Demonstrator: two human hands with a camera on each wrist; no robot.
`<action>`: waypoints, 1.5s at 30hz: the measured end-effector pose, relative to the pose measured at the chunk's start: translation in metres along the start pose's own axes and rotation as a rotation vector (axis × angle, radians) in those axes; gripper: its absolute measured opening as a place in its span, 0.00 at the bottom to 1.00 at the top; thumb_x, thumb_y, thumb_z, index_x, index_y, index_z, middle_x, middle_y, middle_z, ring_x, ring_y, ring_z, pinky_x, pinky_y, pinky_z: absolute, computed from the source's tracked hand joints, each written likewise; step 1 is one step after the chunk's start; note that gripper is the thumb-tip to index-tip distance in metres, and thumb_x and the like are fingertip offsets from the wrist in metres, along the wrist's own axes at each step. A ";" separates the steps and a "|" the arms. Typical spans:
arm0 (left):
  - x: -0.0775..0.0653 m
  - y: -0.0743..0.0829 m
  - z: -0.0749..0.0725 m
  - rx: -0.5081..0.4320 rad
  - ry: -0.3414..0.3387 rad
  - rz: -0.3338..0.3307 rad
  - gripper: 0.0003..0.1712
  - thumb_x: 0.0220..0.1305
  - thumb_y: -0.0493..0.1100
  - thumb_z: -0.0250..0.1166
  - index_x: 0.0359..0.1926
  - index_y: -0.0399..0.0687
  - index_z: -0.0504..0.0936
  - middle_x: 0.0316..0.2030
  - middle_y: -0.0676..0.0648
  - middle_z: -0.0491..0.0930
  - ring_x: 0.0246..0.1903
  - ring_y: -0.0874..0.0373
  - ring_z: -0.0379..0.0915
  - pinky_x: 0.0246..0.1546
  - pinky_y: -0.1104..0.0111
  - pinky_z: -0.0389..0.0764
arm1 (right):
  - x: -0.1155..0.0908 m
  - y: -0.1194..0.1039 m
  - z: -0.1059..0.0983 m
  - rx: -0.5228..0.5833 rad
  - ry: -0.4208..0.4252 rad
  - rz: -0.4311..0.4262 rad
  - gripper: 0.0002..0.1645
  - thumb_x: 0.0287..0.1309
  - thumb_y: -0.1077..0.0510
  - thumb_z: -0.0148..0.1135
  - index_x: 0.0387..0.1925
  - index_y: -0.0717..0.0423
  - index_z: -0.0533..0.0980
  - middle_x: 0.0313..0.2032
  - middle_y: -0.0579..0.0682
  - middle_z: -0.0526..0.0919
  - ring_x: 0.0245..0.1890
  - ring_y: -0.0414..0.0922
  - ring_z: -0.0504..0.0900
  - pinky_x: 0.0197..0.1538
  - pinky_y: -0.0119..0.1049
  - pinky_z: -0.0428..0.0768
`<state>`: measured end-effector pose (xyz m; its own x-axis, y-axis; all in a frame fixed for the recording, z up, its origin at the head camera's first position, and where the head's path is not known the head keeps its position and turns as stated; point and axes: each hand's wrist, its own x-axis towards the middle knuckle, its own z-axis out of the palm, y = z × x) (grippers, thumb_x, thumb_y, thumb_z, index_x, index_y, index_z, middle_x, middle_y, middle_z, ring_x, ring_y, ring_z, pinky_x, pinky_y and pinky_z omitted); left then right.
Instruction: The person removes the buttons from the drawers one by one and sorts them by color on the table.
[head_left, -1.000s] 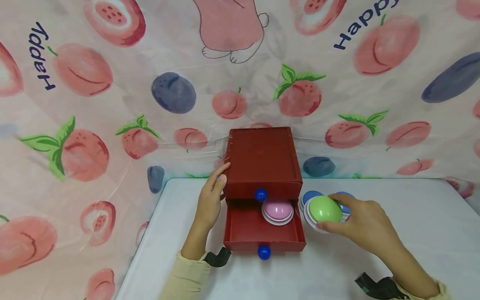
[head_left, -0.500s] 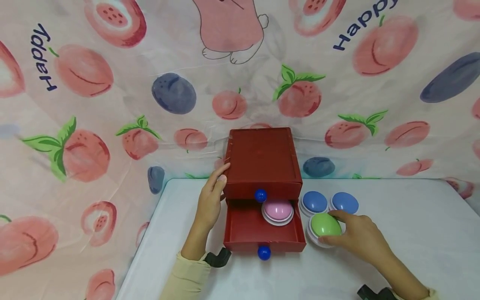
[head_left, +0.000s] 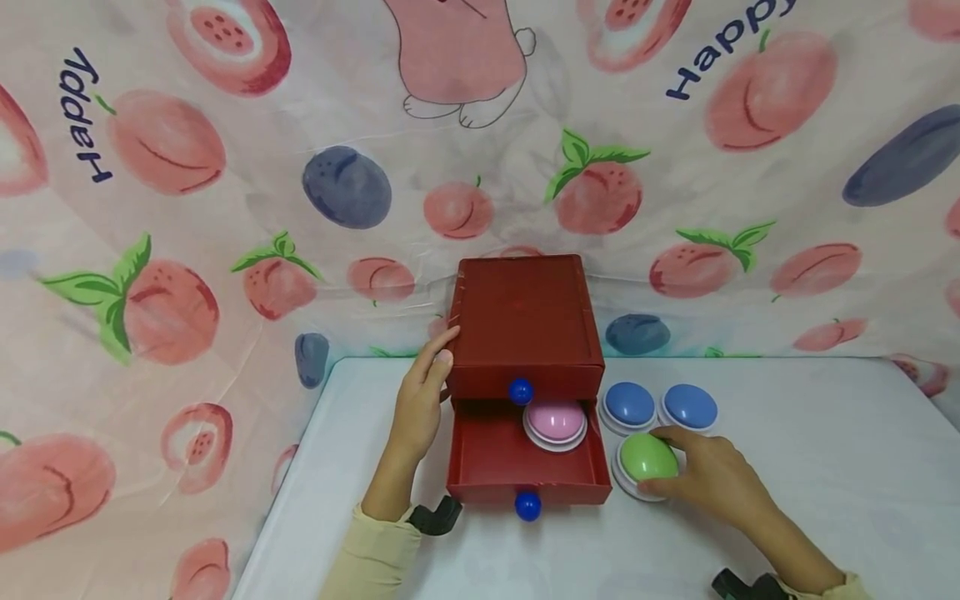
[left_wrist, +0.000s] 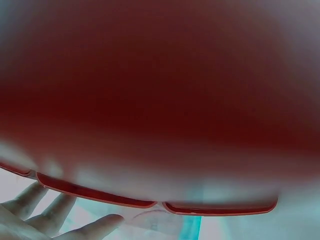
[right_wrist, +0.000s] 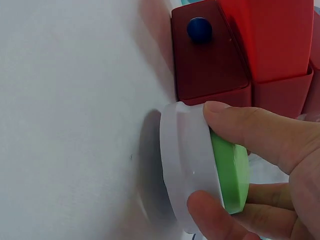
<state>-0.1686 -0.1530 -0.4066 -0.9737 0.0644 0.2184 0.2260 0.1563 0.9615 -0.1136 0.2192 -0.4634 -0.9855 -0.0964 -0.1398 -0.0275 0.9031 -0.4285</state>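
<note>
A small red two-drawer box (head_left: 528,312) stands near the back of the white table, its lower drawer (head_left: 487,454) pulled out. In that drawer lies a pink push button (head_left: 555,421) on a white base. My left hand (head_left: 416,408) rests against the box's left side with fingers extended, as the fingers (left_wrist: 55,210) in the left wrist view also show. Right of the drawer, my right hand (head_left: 712,475) pinches a green push button (head_left: 648,457) by its white base (right_wrist: 192,160). In the right wrist view a shadow lies beside the base; contact with the table is unclear.
Two blue push buttons (head_left: 630,403) sit side by side behind the green one. Round blue knobs (head_left: 528,506) stick out from both drawer fronts. A fruit-patterned cloth (head_left: 457,208) hangs behind the white table (head_left: 787,467).
My right hand has brought the green button down and toward me, from in front of the blue buttons, which now show fully. My left hand and the box have stayed put.
</note>
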 end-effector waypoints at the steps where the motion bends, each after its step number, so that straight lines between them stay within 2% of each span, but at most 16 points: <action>1: 0.000 0.000 0.000 0.002 -0.001 -0.001 0.24 0.79 0.59 0.48 0.72 0.71 0.70 0.73 0.51 0.66 0.67 0.44 0.69 0.59 0.35 0.75 | 0.000 0.000 0.001 0.003 0.001 -0.004 0.55 0.32 0.28 0.82 0.60 0.54 0.79 0.53 0.62 0.85 0.49 0.59 0.83 0.46 0.62 0.83; 10: 0.000 0.001 0.000 0.004 0.004 -0.001 0.24 0.79 0.58 0.48 0.72 0.71 0.70 0.73 0.51 0.66 0.67 0.43 0.70 0.59 0.36 0.76 | 0.003 0.002 0.004 0.026 -0.014 -0.015 0.55 0.32 0.30 0.83 0.61 0.54 0.78 0.56 0.61 0.84 0.53 0.62 0.81 0.49 0.64 0.82; 25: 0.001 0.002 0.002 -0.009 -0.004 0.012 0.25 0.79 0.58 0.48 0.72 0.70 0.70 0.73 0.50 0.66 0.67 0.43 0.69 0.59 0.35 0.75 | 0.003 0.009 0.008 0.047 0.009 -0.065 0.53 0.34 0.31 0.83 0.61 0.53 0.78 0.57 0.61 0.83 0.58 0.65 0.79 0.53 0.67 0.79; 39: 0.001 0.002 0.002 -0.013 -0.005 0.013 0.25 0.79 0.59 0.48 0.72 0.71 0.70 0.73 0.51 0.66 0.68 0.44 0.68 0.59 0.34 0.75 | 0.004 0.011 0.007 0.064 0.012 -0.111 0.51 0.36 0.34 0.83 0.61 0.54 0.78 0.56 0.62 0.84 0.55 0.63 0.82 0.52 0.66 0.81; 45: 0.000 0.001 0.002 -0.012 -0.002 0.008 0.25 0.79 0.59 0.48 0.72 0.71 0.70 0.73 0.51 0.66 0.68 0.44 0.68 0.59 0.34 0.75 | 0.005 0.010 0.007 0.068 -0.019 -0.090 0.54 0.37 0.32 0.82 0.63 0.55 0.77 0.58 0.63 0.82 0.57 0.65 0.80 0.52 0.67 0.81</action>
<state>-0.1684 -0.1512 -0.4056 -0.9718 0.0678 0.2257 0.2333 0.1437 0.9617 -0.1174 0.2246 -0.4741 -0.9761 -0.1841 -0.1152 -0.1033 0.8603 -0.4993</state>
